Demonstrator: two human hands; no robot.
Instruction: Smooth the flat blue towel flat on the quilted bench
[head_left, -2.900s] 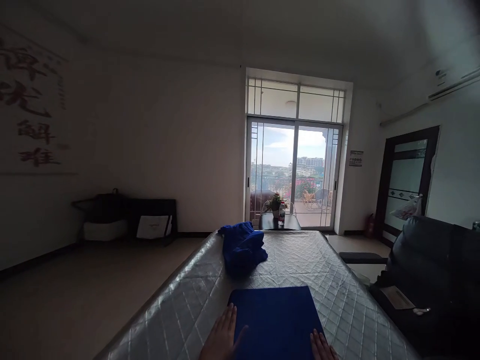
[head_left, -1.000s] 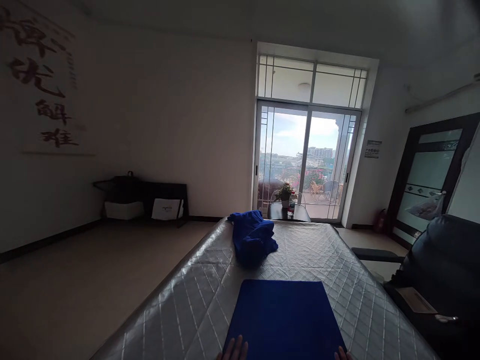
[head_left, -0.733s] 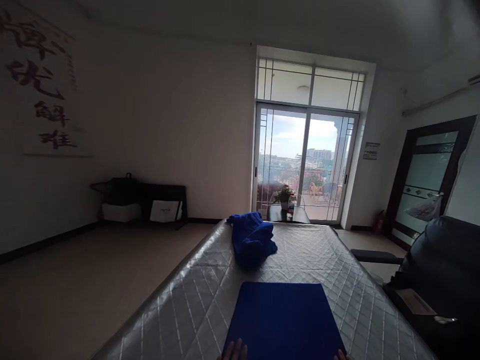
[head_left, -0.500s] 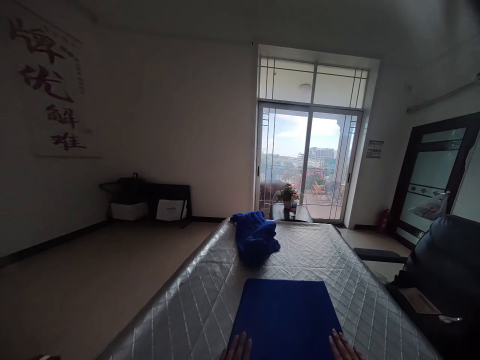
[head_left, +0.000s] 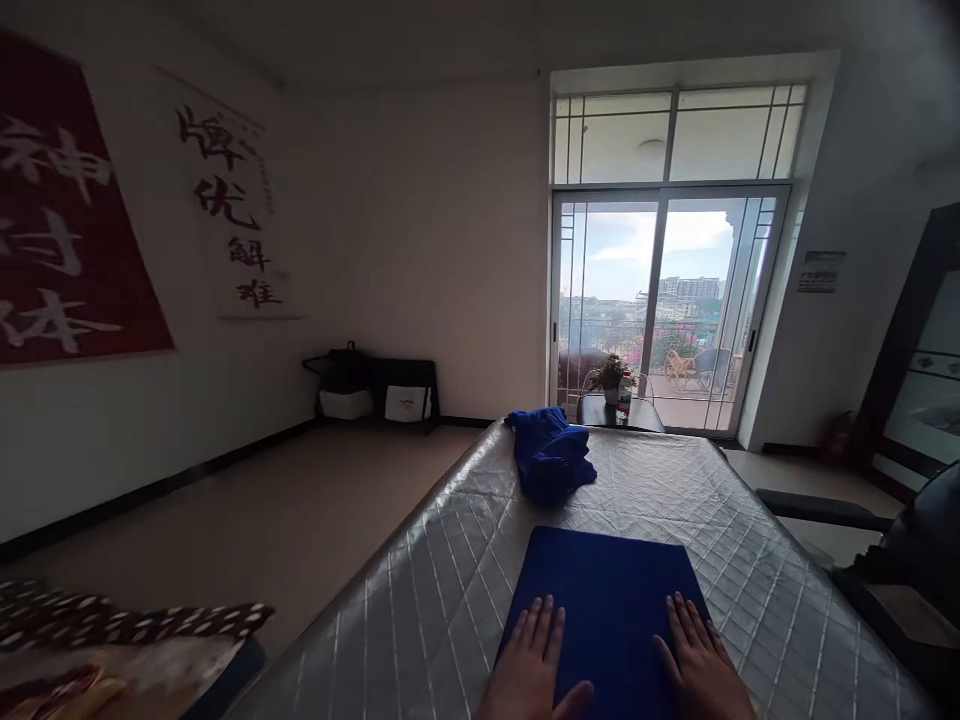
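Observation:
A flat dark-blue piece (head_left: 611,590), which looks like folded cloth, lies on a table with a silver quilted cover (head_left: 450,590). My left hand (head_left: 532,650) rests palm down on its left side, fingers stretched out. On its right side lies my right hand (head_left: 697,650), also flat with the thumb out to the left. Beyond the flat piece sits a crumpled heap of blue cloth (head_left: 551,455), touched by neither hand. The near edge of the flat piece is out of the frame.
Behind the covered table, a small dark table (head_left: 637,416) bears a potted plant (head_left: 611,375) and a bottle (head_left: 625,395). A dark chair (head_left: 926,540) stands at right. Patterned fabric (head_left: 127,620) shows at lower left. Glass sliding doors (head_left: 660,300) are at the back.
The view has swung left, so a red hanging and patterned fabric now show. Both hands reach farther forward over the flat blue piece, with more of each in view.

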